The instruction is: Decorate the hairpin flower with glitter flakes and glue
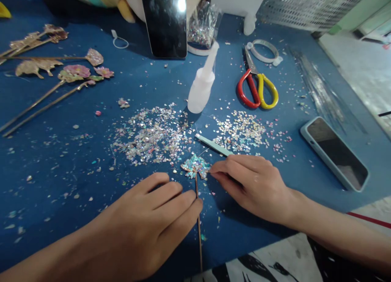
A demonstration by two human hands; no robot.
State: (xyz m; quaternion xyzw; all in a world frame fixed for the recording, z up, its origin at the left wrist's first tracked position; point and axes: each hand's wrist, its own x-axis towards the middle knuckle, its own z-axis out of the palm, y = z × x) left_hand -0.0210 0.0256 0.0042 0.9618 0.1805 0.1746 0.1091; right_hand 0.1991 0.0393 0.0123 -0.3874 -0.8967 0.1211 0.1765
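Observation:
A small leaf-shaped ornament (196, 166) covered in iridescent flakes lies on the blue cloth (61, 159), fixed to a thin stick (199, 229). My left hand (152, 217) rests flat on the cloth, its fingertips pressing the stick just below the ornament. My right hand (253, 184) is pinched around pale green tweezers (214, 145), whose tip end meets the ornament's right edge. Two heaps of shiny flakes (152, 135) lie just beyond the ornament.
A white glue bottle (201, 84) stands behind the flakes. Red-and-yellow scissors (256, 86) and tape rings (264, 49) lie far right, a phone (334, 151) at right. Finished ornaments on sticks (61, 74) lie far left. A dark mirror (166, 21) and flake bag (203, 25) stand behind.

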